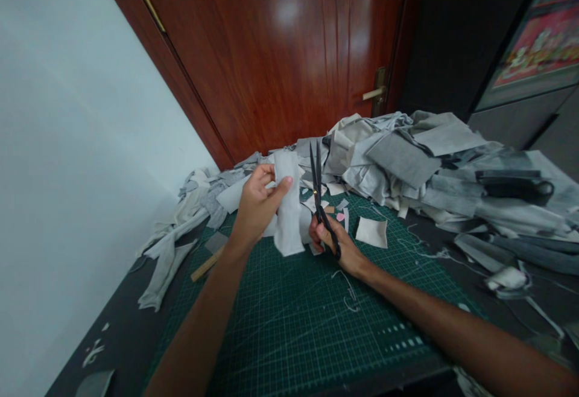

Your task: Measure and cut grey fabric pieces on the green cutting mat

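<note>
A pale strip of fabric (pixel 288 216) hangs upright over the cutting mat, pinched near its top between the thumb and fingers of my left hand (pixel 259 207). Just to its right, my right hand (pixel 338 246) grips a pair of black scissors (pixel 318 192) by the handles. The blades point up and away from me and stand slightly apart, with no cloth between them. Some of my right fingers are hidden behind the handles. Beneath both hands lies the green cutting mat (pixel 280 324) with its printed grid.
A heap of grey and off-white fabric scraps (pixel 402 155) spans the back and right. More scraps (pixel 165 270) lie at the left beside the wall. A square off-white piece (pixel 371 232), a wooden ruler (pixel 205 266) and loose threads (pixel 348 291) rest on the mat. Behind stands a brown door (pixel 271 53).
</note>
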Tool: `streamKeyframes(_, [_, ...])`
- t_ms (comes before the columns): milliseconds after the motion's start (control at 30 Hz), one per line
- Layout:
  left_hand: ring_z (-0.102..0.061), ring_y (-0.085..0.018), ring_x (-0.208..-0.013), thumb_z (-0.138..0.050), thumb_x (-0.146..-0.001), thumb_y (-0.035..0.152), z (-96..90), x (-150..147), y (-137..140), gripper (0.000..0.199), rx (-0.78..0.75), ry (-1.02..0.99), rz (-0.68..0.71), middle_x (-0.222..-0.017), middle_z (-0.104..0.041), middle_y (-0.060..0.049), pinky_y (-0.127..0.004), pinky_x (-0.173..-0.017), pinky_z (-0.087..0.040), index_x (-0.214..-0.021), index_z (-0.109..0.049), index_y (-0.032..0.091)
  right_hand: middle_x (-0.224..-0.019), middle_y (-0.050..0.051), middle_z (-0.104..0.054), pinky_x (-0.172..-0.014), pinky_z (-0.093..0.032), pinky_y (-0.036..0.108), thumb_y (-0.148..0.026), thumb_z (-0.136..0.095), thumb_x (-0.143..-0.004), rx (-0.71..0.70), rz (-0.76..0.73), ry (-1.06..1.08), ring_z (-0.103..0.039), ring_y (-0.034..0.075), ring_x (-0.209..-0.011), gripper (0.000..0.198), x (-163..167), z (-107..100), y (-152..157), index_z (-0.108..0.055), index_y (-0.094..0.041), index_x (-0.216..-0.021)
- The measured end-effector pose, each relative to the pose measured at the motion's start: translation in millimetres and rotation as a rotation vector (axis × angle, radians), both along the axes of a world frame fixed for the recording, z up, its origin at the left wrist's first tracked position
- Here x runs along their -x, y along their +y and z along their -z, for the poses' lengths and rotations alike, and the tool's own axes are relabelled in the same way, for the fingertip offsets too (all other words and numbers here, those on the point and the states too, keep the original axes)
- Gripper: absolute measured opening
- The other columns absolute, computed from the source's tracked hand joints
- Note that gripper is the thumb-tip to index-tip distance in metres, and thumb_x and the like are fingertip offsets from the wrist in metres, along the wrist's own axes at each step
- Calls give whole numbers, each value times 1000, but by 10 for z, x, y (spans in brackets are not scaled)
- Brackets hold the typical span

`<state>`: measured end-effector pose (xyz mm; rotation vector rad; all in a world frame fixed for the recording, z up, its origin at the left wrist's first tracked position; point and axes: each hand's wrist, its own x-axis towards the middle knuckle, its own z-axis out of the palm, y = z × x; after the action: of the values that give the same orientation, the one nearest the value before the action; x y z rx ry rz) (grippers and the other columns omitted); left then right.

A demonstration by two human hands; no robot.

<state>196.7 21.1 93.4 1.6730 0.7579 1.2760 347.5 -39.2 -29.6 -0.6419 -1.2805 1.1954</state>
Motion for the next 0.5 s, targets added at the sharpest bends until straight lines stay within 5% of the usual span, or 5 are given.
streamKeyframes(133, [-62,-13,-54,-78,-80,42,-133,139,-51,42,203,221,225,-80,-69,1,-20,-45,-46,-104,-49,24,-67,-5,-47,-51,-35,25,-67,-56,-90,33,76,-40,-43,11,-55,45,-38,3,58,-48,-22,-90])
streamKeyframes(267, [-67,-16,-63,-81,-76,36,-122,263,-70,57,242,536,451,-92,-73,-3,-22,-51,-48,-126,-55,25,-63,-7,-45,-49,-34,25,-69,-61,-85,66,144,-65,-41,10,-52,48,-165,-18,180,-46,-23,-86])
streamKeyframes(367, [-67,-16,-65,-80,-75,33,109,311,-47,59,136,640,409,-89,-73,-2,-22,-54,-48,-130,-61,26,-62,-9,-42,-50,-33,24,-64,-69,-81,66,226,-99,-39,9,-52,47,-292,52,312,-46,-23,-85])
streamKeyframes(500, [-64,-16,-60,-79,-75,36,541,366,-32,36,181,578,304,-76,-73,-2,-21,-50,-42,-107,-71,21,-71,-7,-51,-53,-36,23,-62,-73,-78,46,230,-130,-41,9,-57,48,-403,195,417,-46,-23,-85])
